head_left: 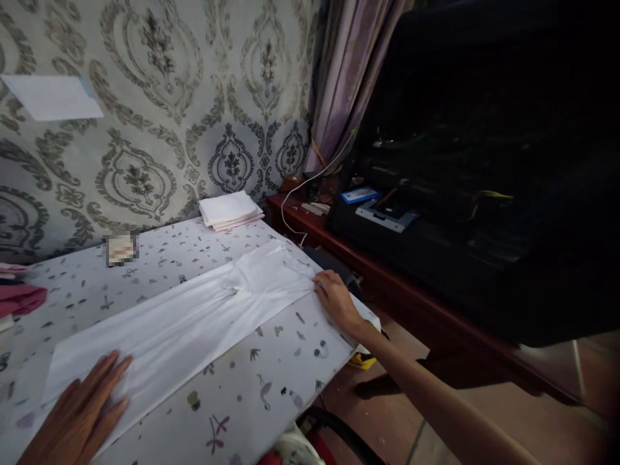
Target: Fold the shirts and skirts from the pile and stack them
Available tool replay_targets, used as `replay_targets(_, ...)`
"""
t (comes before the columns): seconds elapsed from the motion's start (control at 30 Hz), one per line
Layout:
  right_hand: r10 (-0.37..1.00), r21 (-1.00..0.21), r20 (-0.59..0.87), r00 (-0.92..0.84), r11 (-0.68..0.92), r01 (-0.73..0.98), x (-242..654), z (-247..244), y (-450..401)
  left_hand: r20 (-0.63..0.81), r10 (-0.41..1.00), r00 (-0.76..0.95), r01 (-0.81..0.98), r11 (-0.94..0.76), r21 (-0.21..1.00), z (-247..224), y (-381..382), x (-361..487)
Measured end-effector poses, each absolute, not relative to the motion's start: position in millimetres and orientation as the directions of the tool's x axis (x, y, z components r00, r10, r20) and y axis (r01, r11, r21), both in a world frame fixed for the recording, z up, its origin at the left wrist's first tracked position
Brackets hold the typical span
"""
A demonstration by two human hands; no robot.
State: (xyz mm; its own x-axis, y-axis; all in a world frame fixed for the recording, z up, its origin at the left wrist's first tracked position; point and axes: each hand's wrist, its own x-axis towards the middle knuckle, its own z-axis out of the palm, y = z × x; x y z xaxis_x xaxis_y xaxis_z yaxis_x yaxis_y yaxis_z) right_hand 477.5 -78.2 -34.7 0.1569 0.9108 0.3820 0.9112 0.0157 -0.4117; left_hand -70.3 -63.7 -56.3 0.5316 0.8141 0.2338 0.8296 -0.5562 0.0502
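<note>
A long white garment (194, 316) lies folded lengthwise across the patterned table, with creases gathering around its middle and right part. My left hand (92, 407) rests flat on its near left end, fingers spread. At the far right end, my right hand (336, 300) has its fingers curled onto the fabric edge, and the cloth is drawn into folds toward them. The fingertips of that hand are partly hidden. A stack of folded white and pale pink cloth (231, 210) sits at the back of the table by the wall.
Pink and dark cloth (22, 298) lies at the left edge. A small blurred item (121, 248) is near the wall. Right of the patterned tabletop (232, 387) stands a dark red desk (378, 271) bearing a large black open-backed case (475, 161). A white cable (290, 216) hangs between.
</note>
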Motion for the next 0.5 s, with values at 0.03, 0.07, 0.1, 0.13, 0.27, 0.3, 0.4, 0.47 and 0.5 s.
replay_targets(0.03, 0.912, -0.394, 0.382, 0.15, 0.014, 0.919, 478.5, -33.6, -78.2, 0.239, 0.821, 0.519, 0.836, -0.545, 0.057, -57.9, -62.8, -70.6)
replay_targets(0.07, 0.912, -0.374, 0.384, 0.142, 0.014, 0.927, 479.3, -32.7, -78.5, 0.243, 0.827, 0.507, 0.842, -0.536, 0.065, -59.0, -62.2, -71.1)
replay_targets(0.1, 0.911, -0.351, 0.389, 0.135, 0.011, 0.936, 479.5, -32.1, -78.9, 0.241, 0.833, 0.498, 0.847, -0.527, 0.07, -59.3, -62.1, -71.6)
replay_targets(0.13, 0.907, -0.324, 0.4, 0.13, 0.007, 0.946, 478.9, -31.6, -78.9, 0.229, 0.839, 0.494, 0.85, -0.521, 0.075, -58.7, -62.7, -72.1)
replay_targets(0.27, 0.892, -0.241, 0.451, 0.02, 0.1, 0.965, 462.0, -28.3, -67.1, 0.19, 0.877, 0.441, 0.885, -0.46, 0.068, -49.0, -67.5, -70.5)
replay_targets(0.3, 0.894, -0.237, 0.446, -0.04, 0.161, 0.958, 453.6, -26.7, -60.1, 0.18, 0.884, 0.432, 0.892, -0.448, 0.057, -46.1, -68.1, -68.8)
replay_targets(0.4, 0.906, -0.242, 0.367, -0.212, 0.313, 0.919, 422.4, -21.4, -31.6, 0.175, 0.889, 0.422, 0.902, -0.431, 0.013, -40.2, -65.4, -62.6)
replay_targets(0.47, 0.918, -0.237, 0.29, -0.269, 0.341, 0.91, 402.7, -20.2, -10.6, 0.176, 0.889, 0.422, 0.904, -0.426, -0.013, -39.3, -60.3, -60.1)
replay_targets(0.5, 0.927, -0.232, 0.248, -0.28, 0.338, 0.912, 394.8, -21.0, -1.0, 0.175, 0.889, 0.424, 0.904, -0.426, -0.025, -39.8, -57.4, -59.9)
